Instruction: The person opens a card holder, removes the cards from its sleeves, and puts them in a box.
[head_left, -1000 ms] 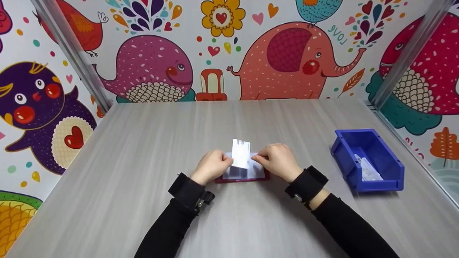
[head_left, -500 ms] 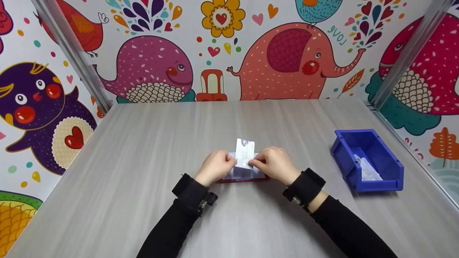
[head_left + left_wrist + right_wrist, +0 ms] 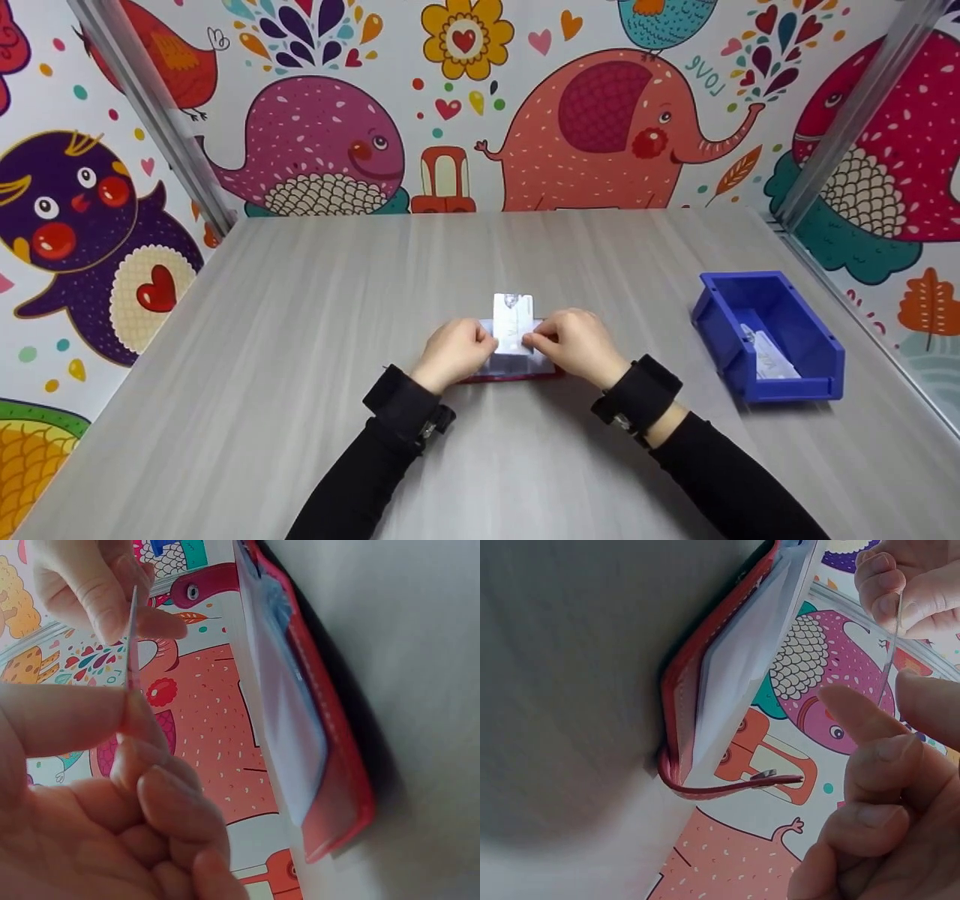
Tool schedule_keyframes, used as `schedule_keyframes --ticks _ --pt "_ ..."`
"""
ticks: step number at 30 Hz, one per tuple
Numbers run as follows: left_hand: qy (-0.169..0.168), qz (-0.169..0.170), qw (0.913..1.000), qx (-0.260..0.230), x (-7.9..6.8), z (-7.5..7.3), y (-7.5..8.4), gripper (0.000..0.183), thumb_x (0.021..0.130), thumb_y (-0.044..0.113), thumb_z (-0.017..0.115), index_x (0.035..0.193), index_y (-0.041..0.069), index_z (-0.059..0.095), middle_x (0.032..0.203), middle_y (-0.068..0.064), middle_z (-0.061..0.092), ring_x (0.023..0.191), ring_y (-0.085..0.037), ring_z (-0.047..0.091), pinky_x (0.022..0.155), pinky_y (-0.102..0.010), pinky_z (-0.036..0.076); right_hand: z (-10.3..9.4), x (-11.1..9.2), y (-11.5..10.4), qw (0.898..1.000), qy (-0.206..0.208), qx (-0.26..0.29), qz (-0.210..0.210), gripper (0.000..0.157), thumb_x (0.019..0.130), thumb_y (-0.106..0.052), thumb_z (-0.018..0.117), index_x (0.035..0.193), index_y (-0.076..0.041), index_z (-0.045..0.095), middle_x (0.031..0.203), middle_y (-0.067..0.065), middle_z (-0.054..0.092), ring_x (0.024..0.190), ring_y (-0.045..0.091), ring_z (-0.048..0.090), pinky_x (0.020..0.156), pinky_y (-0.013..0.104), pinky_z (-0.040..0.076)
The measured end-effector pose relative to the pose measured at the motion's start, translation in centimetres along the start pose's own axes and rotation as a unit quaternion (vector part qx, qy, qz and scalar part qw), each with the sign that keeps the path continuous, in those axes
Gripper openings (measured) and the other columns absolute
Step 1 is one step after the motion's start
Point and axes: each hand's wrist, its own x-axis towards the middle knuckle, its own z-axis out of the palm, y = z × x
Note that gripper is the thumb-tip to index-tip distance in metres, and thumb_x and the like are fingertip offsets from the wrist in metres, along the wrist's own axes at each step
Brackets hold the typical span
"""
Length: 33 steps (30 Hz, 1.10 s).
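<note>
A white card with grey print stands upright above an opened red card holder on the table. My left hand pinches the card's left edge between thumb and index finger, plain in the left wrist view. At the card's other edge is my right hand, its thumb and index finger on either side; the right wrist view shows a gap between them. Clear sleeves with pale inserts fill the holder. Its red snap strap sticks out at the right end.
A blue bin stands on the right of the table, with white cards inside. Walls printed with cartoon animals border the table at the back and sides, with metal posts at the corners.
The card has shifted slightly right and straightened from a tilt. My right hand has come in from beside the card to its right edge. The left hand has moved slightly right with it.
</note>
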Motion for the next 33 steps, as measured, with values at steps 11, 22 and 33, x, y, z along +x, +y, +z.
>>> schedule_keyframes --ticks 11,22,33 --pt "0.027 -0.002 0.9996 0.012 0.1 0.5 0.1 0.028 0.088 0.019 0.061 0.061 0.016 0.054 0.059 0.007 0.048 0.057 -0.013 0.048 0.058 -0.034 0.041 0.0 0.0 -0.1 0.999 0.014 0.029 0.037 0.017 0.086 -0.02 0.077 0.073 -0.009 0.076 0.069 -0.002 0.063 0.06 0.01 0.05 0.059 0.032 0.042" --pt "0.035 0.014 0.9993 0.002 -0.2 0.8 -0.5 0.016 0.087 0.016 0.065 0.072 0.011 0.067 0.068 0.005 0.059 0.062 -0.013 0.054 0.064 -0.035 0.046 -0.8 0.1 -0.1 0.992 -0.001 0.103 0.073 0.019 0.088 -0.014 0.073 0.071 -0.007 0.074 0.063 -0.006 0.058 0.054 0.006 0.045 0.053 0.025 0.037" --pt "0.083 -0.009 0.9902 0.112 -0.3 0.4 -2.1 0.006 0.078 0.012 0.071 0.072 0.014 0.07 0.075 0.002 0.067 0.074 -0.026 0.064 0.073 -0.044 0.04 -3.1 -0.5 0.7 0.994 0.024 0.079 0.071 0.019 0.09 -0.012 0.071 0.072 -0.006 0.072 0.07 0.0 0.058 0.061 0.011 0.048 0.059 0.028 0.04"
